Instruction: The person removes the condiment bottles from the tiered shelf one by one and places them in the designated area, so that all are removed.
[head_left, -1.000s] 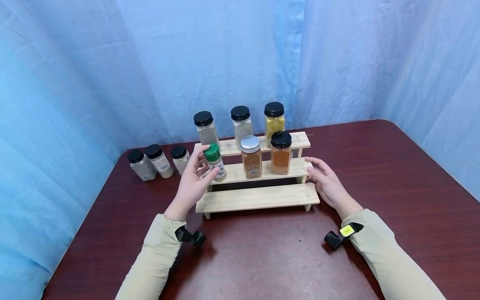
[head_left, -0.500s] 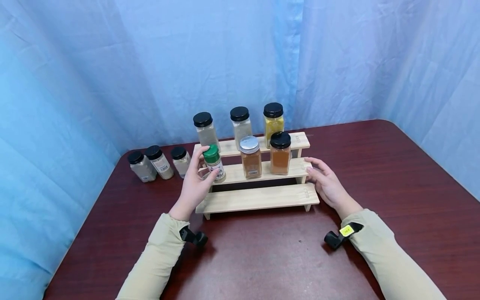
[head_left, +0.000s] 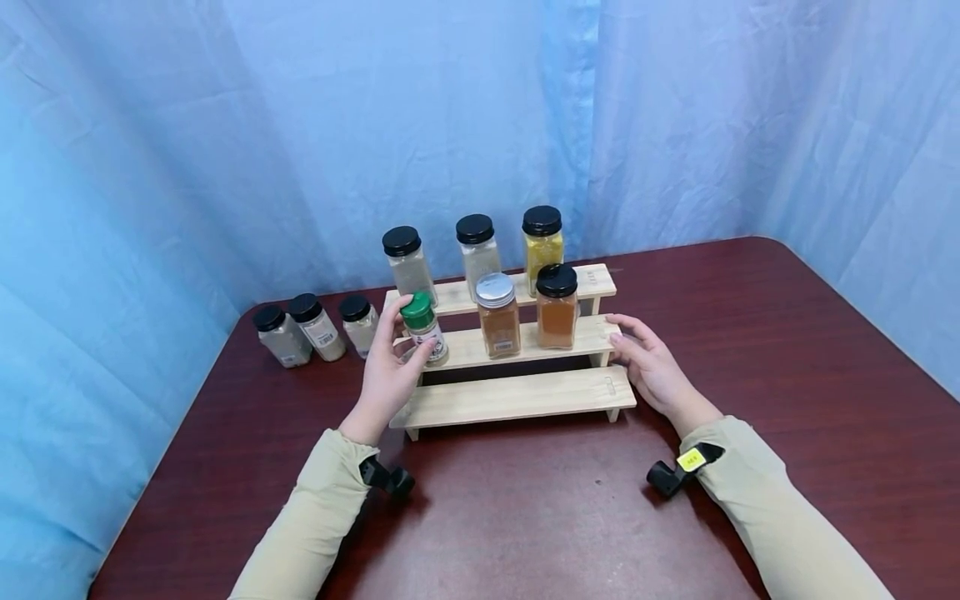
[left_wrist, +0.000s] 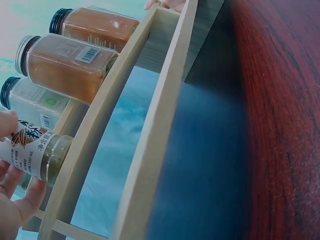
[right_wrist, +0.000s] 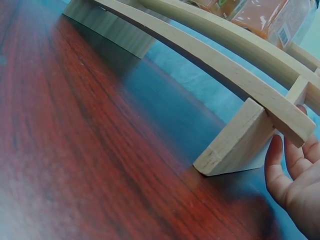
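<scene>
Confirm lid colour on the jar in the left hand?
Green lid, clearest in the head view.

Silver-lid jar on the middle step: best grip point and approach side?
Grip the silver-lid jar by its lid and shoulder, coming from above and the front. It stands upright, with the black-lid jar close on one side and top-step jars behind, so side access looks tight.

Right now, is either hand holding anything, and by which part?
The left hand grips the small green-capped spice jar by its body, on the wooden tiered rack's middle step. The right hand rests open by the rack's end, holding nothing.
</scene>
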